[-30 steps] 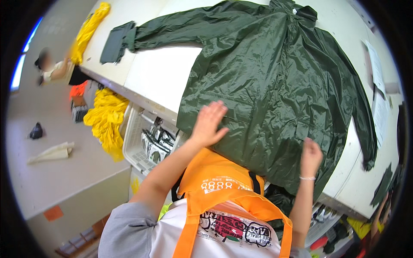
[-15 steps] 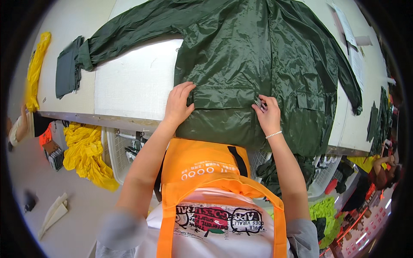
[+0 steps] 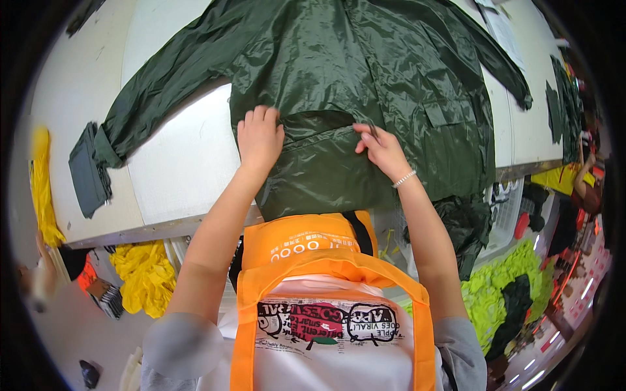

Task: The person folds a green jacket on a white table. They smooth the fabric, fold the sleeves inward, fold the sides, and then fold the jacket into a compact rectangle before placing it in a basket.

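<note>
an orange apron [image 3: 303,238] is hanging just below the hem of the dark green jacket [image 3: 306,72]. of the hands, the left hand [image 3: 261,140] is resting with bent fingers at the left end of the jacket's pocket [image 3: 319,135]; whether it is gripping cloth, i cannot tell. the right hand [image 3: 385,153] is pinching a small dark tool [image 3: 372,131] at the pocket's right end. the jacket is lying spread on the white counter [image 3: 176,156], and a folded green bundle [image 3: 90,173] is sitting by the jacket's left-side cuff. white papers [image 3: 501,39] are lying beyond the jacket's right-side sleeve.

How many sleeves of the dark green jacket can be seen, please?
2: one sleeve slants toward the picture's left, the other sleeve lies at the upper right. Neither seems hidden, though the dark green jacket is cut off above.
</note>
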Tool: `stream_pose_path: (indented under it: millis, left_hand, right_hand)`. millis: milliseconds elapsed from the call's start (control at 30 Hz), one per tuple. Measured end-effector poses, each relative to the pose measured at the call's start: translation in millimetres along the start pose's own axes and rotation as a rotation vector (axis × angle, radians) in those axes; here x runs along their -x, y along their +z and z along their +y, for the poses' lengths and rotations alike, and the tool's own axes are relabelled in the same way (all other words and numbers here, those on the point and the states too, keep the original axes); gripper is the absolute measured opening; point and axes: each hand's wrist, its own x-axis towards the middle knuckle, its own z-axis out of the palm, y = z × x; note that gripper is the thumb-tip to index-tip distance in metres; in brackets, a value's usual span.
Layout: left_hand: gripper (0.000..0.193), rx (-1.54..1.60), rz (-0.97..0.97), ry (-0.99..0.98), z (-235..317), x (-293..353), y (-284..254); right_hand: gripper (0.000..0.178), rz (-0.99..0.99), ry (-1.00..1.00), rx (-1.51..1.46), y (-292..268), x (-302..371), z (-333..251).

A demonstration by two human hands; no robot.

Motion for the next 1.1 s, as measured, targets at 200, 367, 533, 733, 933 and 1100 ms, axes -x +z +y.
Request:
stream_pose_path:
  millis: [200, 367, 533, 733, 933, 1100]
  left_hand:
    - [0.021, 0.467, -0.198, 0.36, 57, -5, 41]
    - [0.031, 0.408, -0.187, 0.291, 75, -18, 59]
    - [0.016, 0.451, -0.149, 0.289, 78, -15, 68]
    - [0.007, 0.538, -0.226, 0.126, 81, -20, 71]
    - [0.009, 0.686, -0.317, 0.068, 68, -34, 73]
    - [0.012, 0.722, -0.286, 0.043, 67, -34, 78]
  right_hand:
    - [0.024, 0.027, 0.212, -0.149, 0, -46, -18]
    - [0.023, 0.199, 0.21, -0.396, -12, -26, -18]
    - [0.023, 0.29, 0.18, -0.382, -8, 14, -3]
    - [0.023, 0.504, -0.071, 0.27, 14, 35, 17]
    - [0.019, 0.461, -0.199, 0.699, 17, 26, 5]
    - [0.019, 0.397, -0.28, 0.815, 15, 14, 4]
